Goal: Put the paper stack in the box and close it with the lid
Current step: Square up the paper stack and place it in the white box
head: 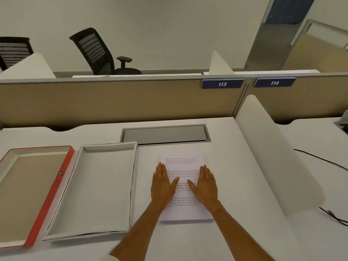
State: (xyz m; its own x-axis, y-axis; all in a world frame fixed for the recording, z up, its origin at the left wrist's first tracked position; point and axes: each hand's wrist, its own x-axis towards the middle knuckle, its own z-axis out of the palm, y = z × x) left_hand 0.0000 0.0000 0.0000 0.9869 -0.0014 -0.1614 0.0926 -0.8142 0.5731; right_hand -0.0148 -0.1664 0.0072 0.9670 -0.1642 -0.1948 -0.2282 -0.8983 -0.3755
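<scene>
A stack of printed white paper [183, 161] lies flat on the white desk, right of centre. My left hand [162, 185] and my right hand [206, 185] both rest palm down on the stack, fingers straight and together, thumbs spread toward each other. Just left of the paper sits an open white box [98, 187] with nothing in it. Further left, a red-edged lid [54, 189] lies upside down, its brown inside facing up.
A grey cable hatch [165, 134] is set into the desk behind the paper. A white curved divider [273, 157] bounds the desk on the right, with black cables [327, 161] beyond it. A beige partition [113, 102] rises at the back, office chairs behind it.
</scene>
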